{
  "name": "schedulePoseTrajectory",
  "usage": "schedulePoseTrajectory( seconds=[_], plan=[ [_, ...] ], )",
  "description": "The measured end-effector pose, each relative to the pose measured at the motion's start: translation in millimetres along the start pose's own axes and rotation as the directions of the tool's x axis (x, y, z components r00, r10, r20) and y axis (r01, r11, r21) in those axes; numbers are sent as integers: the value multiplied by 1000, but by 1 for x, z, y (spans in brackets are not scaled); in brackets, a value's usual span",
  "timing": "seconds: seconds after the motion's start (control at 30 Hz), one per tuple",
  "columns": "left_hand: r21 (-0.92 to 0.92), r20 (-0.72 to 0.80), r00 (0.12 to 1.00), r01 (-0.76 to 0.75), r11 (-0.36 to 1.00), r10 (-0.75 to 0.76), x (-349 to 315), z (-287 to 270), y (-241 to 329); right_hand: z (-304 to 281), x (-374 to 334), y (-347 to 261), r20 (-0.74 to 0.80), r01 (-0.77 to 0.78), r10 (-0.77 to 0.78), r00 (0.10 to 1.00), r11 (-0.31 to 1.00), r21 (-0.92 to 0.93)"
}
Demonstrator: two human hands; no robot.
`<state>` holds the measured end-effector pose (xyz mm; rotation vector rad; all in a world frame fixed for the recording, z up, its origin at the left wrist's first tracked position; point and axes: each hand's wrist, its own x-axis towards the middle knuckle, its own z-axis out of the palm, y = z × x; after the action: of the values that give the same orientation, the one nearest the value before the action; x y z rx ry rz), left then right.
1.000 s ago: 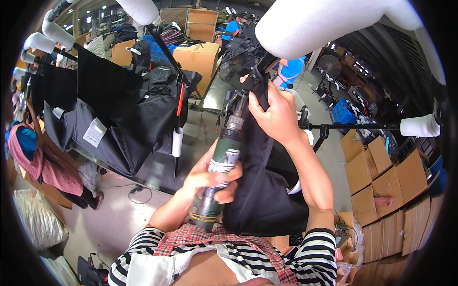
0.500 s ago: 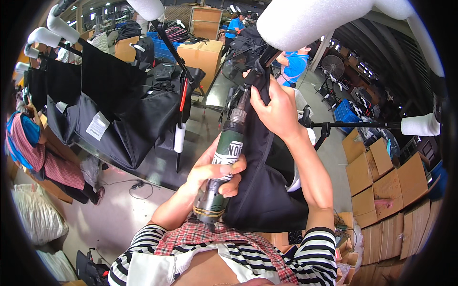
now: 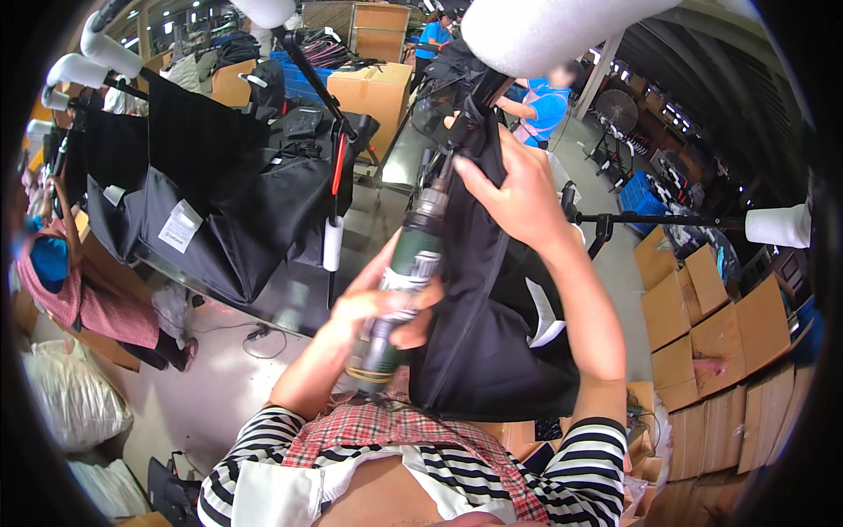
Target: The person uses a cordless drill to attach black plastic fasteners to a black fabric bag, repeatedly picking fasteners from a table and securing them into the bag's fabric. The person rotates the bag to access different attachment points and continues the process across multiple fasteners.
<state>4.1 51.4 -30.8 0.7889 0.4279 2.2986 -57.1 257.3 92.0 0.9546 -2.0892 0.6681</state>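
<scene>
Wrapped around the body of a green and silver electric screwdriver [image 3: 413,259] is my left hand [image 3: 382,307]; both are smeared by motion. The tool slants up, its tip close to a black frame tube where the cloth meets it. My right hand [image 3: 518,184] grips the upper edge of the black fabric [image 3: 470,325] around that tube, thumb towards the tool's tip. Its far fingers are hidden behind the cloth. Above, the tube carries a thick white foam sleeve [image 3: 544,35]. The fabric hangs down to my lap, with a white label inside its fold.
Left of me, another black fabric piece on a foam-sleeved frame [image 3: 211,202] lies over a dark table [image 3: 299,299]. Open cardboard boxes [image 3: 702,325] stand at right, near a blue crate [image 3: 645,202]. A co-worker [image 3: 79,281] stands at far left; others work farther back.
The screwdriver and my left hand have shifted slightly left and down. My right thumb has moved a little, while its grip on the fabric stays. The co-worker at left has shifted.
</scene>
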Motion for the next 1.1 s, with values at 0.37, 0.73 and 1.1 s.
schedulePoseTrajectory(
  seconds=[0.37,0.73,1.1],
  plan=[
    [408,-425,894,330,851,-143,-80,-45,12,-121,-214,24,-219,-698,678,701,716,-17],
    [468,-98,990,-48,882,105,-5,10,13,20,-19,-25,-122,-79,100,988,984,160],
    [516,-70,994,-35,856,83,7,2,18,16,-6,-22,39,-253,253,967,922,294]
  ],
)
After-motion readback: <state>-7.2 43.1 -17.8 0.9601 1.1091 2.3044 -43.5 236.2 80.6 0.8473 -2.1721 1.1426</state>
